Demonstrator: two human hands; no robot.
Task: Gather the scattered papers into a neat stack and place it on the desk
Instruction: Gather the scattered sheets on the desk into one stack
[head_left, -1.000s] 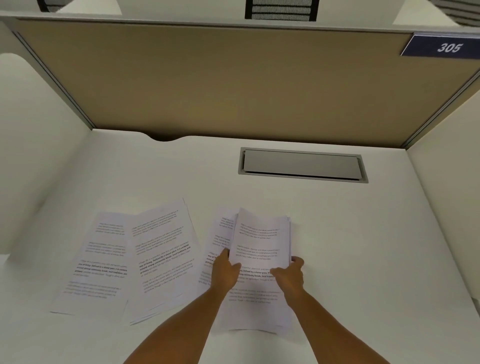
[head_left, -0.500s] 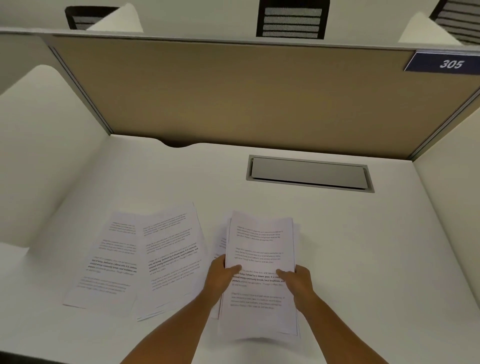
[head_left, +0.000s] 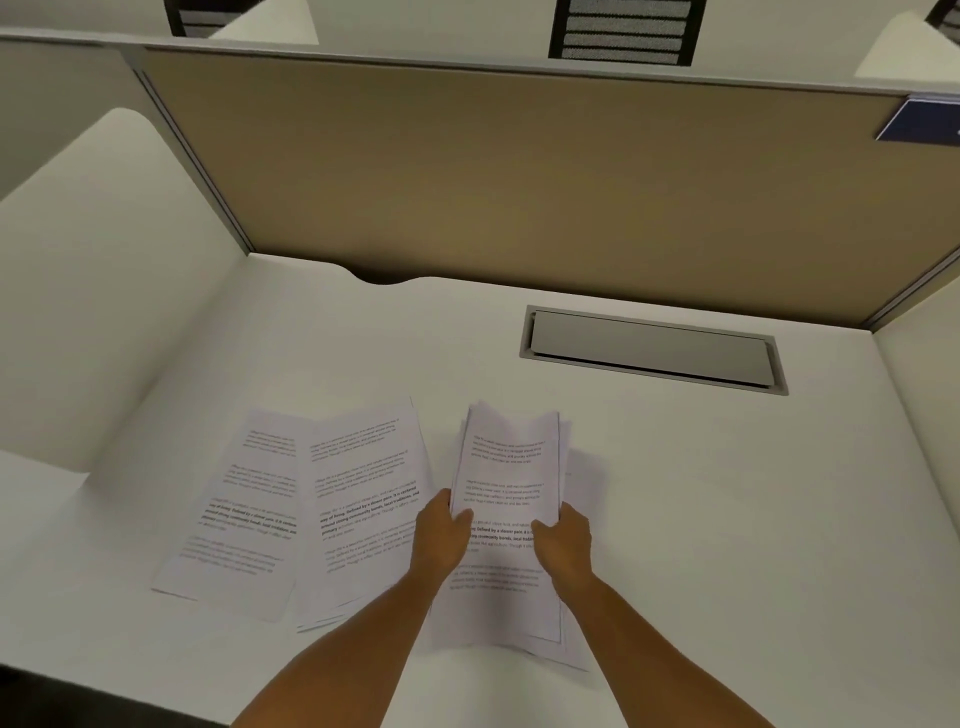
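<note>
A bundle of printed white papers (head_left: 511, 467) is held over the white desk (head_left: 727, 519), bowed inward between both hands. My left hand (head_left: 441, 538) grips its left edge and my right hand (head_left: 563, 543) grips its right edge, thumbs on top. The bundle's edges are a little uneven at the bottom. To the left, two overlapping groups of printed sheets (head_left: 306, 504) lie flat and fanned on the desk, apart from the held bundle.
A grey cable hatch (head_left: 652, 348) is set into the desk behind the papers. A tan partition (head_left: 519, 171) closes the back, white side panels (head_left: 104, 312) stand left and right. The desk's front edge runs along the bottom left.
Both hands have squeezed the bundle's sides inward, so the sheets now bow and sit narrower and more together. The view has shifted slightly left and down.
</note>
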